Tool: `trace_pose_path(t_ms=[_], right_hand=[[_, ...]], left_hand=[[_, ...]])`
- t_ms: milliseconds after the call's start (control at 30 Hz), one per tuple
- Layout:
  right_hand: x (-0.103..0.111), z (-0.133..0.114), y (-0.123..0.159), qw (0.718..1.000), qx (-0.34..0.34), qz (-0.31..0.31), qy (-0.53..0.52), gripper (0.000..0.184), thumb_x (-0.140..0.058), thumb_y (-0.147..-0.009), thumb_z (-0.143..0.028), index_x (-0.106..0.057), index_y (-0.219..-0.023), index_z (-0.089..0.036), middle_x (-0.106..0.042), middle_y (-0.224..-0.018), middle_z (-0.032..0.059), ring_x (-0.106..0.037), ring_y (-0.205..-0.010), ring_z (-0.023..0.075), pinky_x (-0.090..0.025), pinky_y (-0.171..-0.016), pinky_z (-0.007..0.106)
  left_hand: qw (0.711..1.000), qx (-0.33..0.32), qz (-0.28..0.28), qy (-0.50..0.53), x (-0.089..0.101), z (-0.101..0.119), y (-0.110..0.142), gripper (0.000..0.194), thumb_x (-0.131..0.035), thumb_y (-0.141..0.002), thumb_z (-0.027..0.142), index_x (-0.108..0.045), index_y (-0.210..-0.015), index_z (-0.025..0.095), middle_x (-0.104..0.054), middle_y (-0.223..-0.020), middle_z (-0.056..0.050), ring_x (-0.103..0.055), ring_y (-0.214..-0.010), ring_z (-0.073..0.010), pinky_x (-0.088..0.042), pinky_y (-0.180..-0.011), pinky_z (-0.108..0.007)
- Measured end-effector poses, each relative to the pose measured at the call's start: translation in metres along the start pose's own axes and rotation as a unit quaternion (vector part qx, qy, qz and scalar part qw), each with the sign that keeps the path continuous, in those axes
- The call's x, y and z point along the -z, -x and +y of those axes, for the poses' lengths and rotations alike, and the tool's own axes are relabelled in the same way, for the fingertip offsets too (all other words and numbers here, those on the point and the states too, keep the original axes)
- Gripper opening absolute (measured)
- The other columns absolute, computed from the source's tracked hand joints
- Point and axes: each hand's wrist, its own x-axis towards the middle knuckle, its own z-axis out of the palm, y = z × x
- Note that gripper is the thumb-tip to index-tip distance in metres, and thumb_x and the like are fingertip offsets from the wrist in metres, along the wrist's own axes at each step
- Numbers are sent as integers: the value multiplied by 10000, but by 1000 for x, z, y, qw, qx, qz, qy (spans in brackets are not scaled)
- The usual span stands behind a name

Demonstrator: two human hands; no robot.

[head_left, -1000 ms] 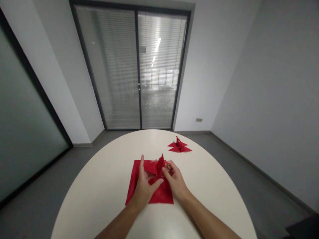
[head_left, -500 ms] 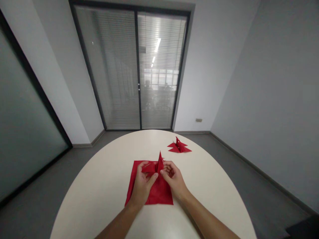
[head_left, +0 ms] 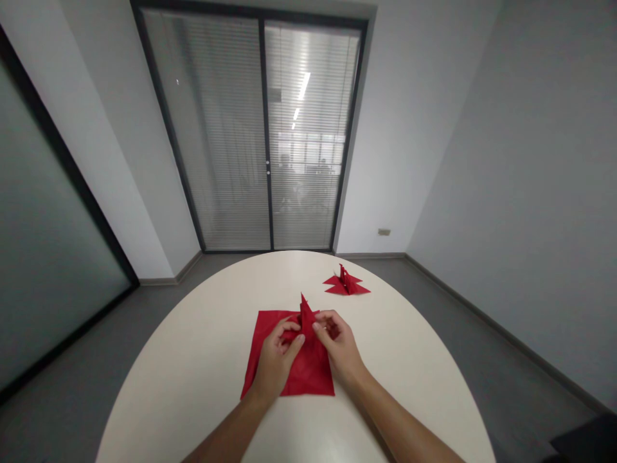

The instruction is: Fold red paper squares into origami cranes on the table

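Both of my hands hold a small folded red paper piece (head_left: 304,313) just above a flat red paper square (head_left: 270,350) on the white round table (head_left: 202,360). My left hand (head_left: 277,360) pinches the piece from the left with curled fingers. My right hand (head_left: 337,344) pinches it from the right. A pointed tip of the piece sticks up between my thumbs. A finished folded red paper figure (head_left: 346,283) lies farther back on the table, to the right.
The table's curved edge runs all around, with grey floor beyond it. Glass sliding doors with blinds (head_left: 265,135) stand at the back. A glass partition (head_left: 43,244) lines the left side and a plain wall (head_left: 530,193) the right.
My left fingers have curled from stretched out into a pinch on the folded piece. The piece's tip now stands a little more to the left and upright.
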Motion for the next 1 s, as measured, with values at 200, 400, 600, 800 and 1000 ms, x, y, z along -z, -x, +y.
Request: trace_pose_path(t_ms=[200,400,600,800,1000], right_hand=[[-1,2,-2,999,16,33,-10,256,-709,-853,-429,-639,-965,-210,-648,-868,37,-600,-802,189,-470,-743,310],[0,-7,2,999,33,-12,2,322,-721,-848,-378,-636,-1121,-230,-660,-931,38,-609,-830,188,-483,-769,315],[0,-2,1,999,39,-13,15,194,-703,-858,-376,-645,-956,-218,-670,-931,38,-579,-777,178,-467,-724,305],[0,-2,0,999,24,-30,19,183,-717,-838,-360,-636,-896,-205,-627,-791,5,-550,-704,161,-456,-694,296],[-1,-6,3,998,23,-50,14,163,-683,-866,-347,-607,-908,-208,-599,-767,-6,-542,-694,153,-464,-688,289]], left_hand=[[999,18,28,-5,2,-8,-2,236,-718,-794,346,-628,-927,173,-681,-998,-73,-677,-926,-214,-554,-821,-327],[997,14,63,42,-1,0,-1,516,-747,-765,297,-492,-1206,217,-695,-992,-55,-694,-949,-202,-561,-849,-338],[995,-14,83,51,-1,1,0,600,-741,-783,277,-426,-1292,234,-685,-1048,-66,-678,-1002,-202,-559,-861,-347],[998,-16,69,-2,0,2,-1,223,-674,-837,366,-629,-954,182,-672,-1053,-86,-658,-998,-221,-558,-824,-323],[1000,-3,12,-2,-3,9,-1,248,-683,-822,352,-672,-990,168,-714,-994,-78,-686,-918,-216,-553,-809,-316]])
